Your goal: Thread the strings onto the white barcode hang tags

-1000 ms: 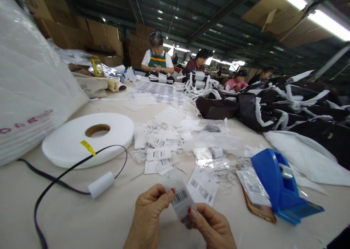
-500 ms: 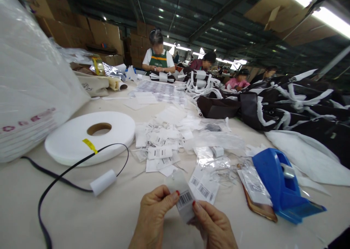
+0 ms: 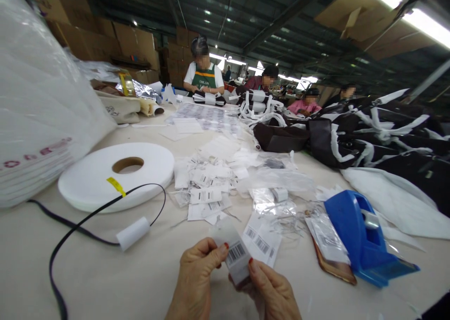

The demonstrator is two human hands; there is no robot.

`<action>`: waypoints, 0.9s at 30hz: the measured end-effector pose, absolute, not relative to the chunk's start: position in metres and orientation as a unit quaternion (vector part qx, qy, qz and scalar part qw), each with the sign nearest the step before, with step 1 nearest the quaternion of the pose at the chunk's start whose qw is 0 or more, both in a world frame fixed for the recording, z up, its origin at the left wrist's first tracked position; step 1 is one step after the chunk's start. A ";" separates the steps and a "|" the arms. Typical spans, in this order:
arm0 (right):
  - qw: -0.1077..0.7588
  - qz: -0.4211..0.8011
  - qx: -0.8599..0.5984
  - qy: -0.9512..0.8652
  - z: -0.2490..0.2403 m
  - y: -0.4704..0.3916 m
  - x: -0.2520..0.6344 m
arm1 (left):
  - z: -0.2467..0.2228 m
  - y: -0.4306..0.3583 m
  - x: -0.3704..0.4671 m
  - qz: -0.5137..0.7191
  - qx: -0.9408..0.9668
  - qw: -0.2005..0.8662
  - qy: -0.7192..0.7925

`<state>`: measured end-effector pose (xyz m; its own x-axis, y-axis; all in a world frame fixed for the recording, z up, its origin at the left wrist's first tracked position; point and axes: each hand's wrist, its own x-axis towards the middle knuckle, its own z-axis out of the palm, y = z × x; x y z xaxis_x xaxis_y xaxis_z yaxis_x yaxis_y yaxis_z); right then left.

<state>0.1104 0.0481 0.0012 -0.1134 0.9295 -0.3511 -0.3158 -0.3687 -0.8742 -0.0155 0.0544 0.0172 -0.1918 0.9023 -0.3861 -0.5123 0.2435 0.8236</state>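
Note:
Between my hands is a small white barcode tag [image 3: 236,255], partly in a clear sleeve. My left hand [image 3: 198,273] pinches its left edge with thumb and forefinger. On the lower right edge, my right hand [image 3: 270,287] grips it between thumb and fingers; the fingers beneath are partly hidden. Just behind the tag lies a white sheet with several barcodes [image 3: 262,238]. Farther back is a loose pile of printed white tags [image 3: 207,195] with thin strings. Clear plastic sleeves [image 3: 274,202] lie to the right of that pile.
At left are a large white tape roll [image 3: 84,179], a black strap [image 3: 58,245] and a plastic-wrapped bundle [image 3: 42,109]. A blue tape dispenser [image 3: 355,235] stands at right, before dark bags [image 3: 397,146]. Several people sit or stand across the table, one in a green apron [image 3: 204,79].
The tag has tilted and shifted slightly, and my right fingers have moved a little beneath its lower edge. Both hands keep hold of it.

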 end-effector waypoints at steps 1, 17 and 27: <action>0.464 0.674 -0.478 -0.319 0.001 0.048 0.110 | 0.017 0.054 -0.015 0.583 0.194 0.607 0.504; 0.458 0.687 -0.447 -0.344 0.002 0.053 0.114 | 0.013 0.050 -0.010 0.557 0.186 0.637 0.500; 0.428 0.673 -0.468 -0.381 0.008 0.054 0.122 | 0.017 0.051 -0.009 0.560 0.205 0.610 0.522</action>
<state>0.1219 0.0541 0.0080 -0.1961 0.9324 -0.3037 -0.2207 -0.3437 -0.9128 -0.0094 0.0512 0.0167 -0.1732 0.8967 -0.4072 -0.4696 0.2883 0.8345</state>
